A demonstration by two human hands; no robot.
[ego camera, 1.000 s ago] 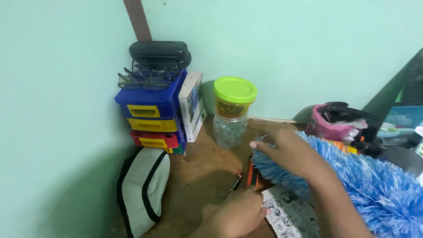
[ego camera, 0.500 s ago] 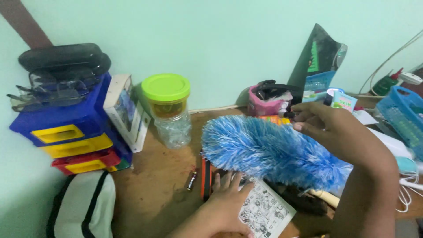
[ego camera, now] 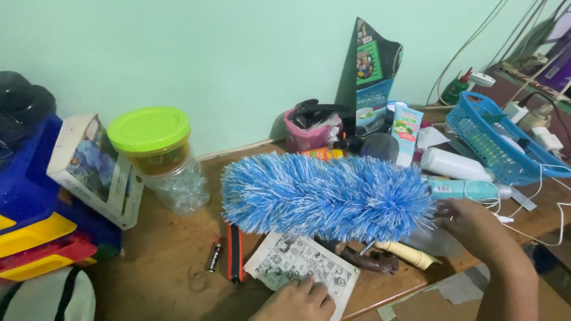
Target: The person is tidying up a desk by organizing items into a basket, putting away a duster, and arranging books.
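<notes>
Right now the right hand [ego camera: 470, 226] grips the end of the blue duster [ego camera: 327, 193] above the counter [ego camera: 172, 267] middle while the left hand [ego camera: 295, 300] lies flat on the comic page [ego camera: 300, 267] at the front edge; the next sweep likely needs that page pinned.

- The duster [ego camera: 327, 196] is fluffy, soft blue-and-white fibre.
- The comic booklet [ego camera: 303, 272] is matt printed paper.
- The tabletop [ego camera: 172, 255] is worn, dull brown wood, scuffed in places.
- The jar [ego camera: 163, 160] is clear, glossy plastic with a smooth lime-green lid.
- The basket [ego camera: 493, 142] is blue plastic lattice.
- The drawers [ego camera: 35, 232] are shiny coloured plastic.
</notes>
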